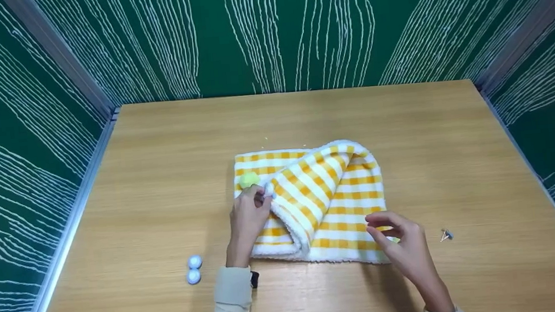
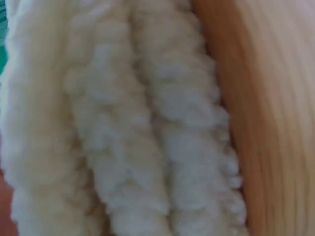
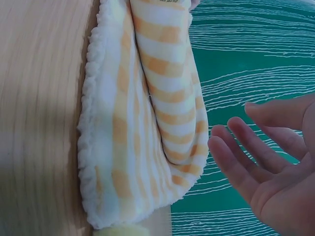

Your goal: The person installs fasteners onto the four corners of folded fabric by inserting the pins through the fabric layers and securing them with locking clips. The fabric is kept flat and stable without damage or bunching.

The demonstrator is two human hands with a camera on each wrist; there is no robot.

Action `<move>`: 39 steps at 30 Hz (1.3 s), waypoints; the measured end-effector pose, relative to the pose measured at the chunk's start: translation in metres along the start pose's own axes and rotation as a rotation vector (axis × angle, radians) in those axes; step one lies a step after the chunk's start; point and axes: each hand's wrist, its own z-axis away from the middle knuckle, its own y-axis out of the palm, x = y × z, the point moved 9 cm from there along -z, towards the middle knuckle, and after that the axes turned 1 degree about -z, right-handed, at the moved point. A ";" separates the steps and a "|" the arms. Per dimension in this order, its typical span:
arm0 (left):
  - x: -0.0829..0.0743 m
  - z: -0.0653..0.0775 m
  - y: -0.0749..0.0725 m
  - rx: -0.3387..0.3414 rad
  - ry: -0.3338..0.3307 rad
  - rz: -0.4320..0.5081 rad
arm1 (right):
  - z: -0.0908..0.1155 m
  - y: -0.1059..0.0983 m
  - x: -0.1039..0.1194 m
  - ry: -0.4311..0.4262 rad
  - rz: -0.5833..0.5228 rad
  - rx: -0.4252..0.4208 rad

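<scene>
A yellow-and-white checked cloth [image 1: 347, 210] with a fluffy white edge lies on the table, one part folded diagonally over the rest. My left hand [image 1: 248, 216] pinches the edge of the folded flap near its left corner. In the left wrist view, the fluffy white edges [image 2: 118, 137] stand in layers close to the camera; the fingers are hidden there. By the cloth's lower right corner, my right hand [image 1: 403, 243] hovers with fingers loosely bent and thumb apart, holding nothing. A pale yellow-green round thing [image 1: 249, 180] rests on the cloth just beyond my left hand.
Two small white balls [image 1: 194, 269] sit together on the table [image 1: 159, 186] at left. Several tiny pin-like pieces [image 1: 446, 235] lie to the right. Another yellow-green thing [image 3: 120, 230] shows partly at the cloth's right corner. Green walls with white lines [image 1: 287, 34] enclose the table.
</scene>
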 end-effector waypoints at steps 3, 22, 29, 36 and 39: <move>0.000 0.002 0.003 0.005 0.020 -0.040 | 0.000 0.001 -0.004 0.018 0.018 0.004; -0.014 0.025 0.005 0.049 -0.003 -0.003 | 0.008 -0.014 -0.020 -0.051 0.186 0.023; -0.041 0.035 -0.001 -0.047 0.101 0.058 | 0.012 -0.028 -0.022 -0.087 0.282 -0.020; -0.083 0.047 0.016 0.041 0.314 0.070 | 0.019 -0.043 -0.029 -0.056 0.421 -0.060; -0.099 0.055 0.023 0.077 0.392 0.043 | 0.021 -0.045 -0.030 -0.064 0.452 -0.068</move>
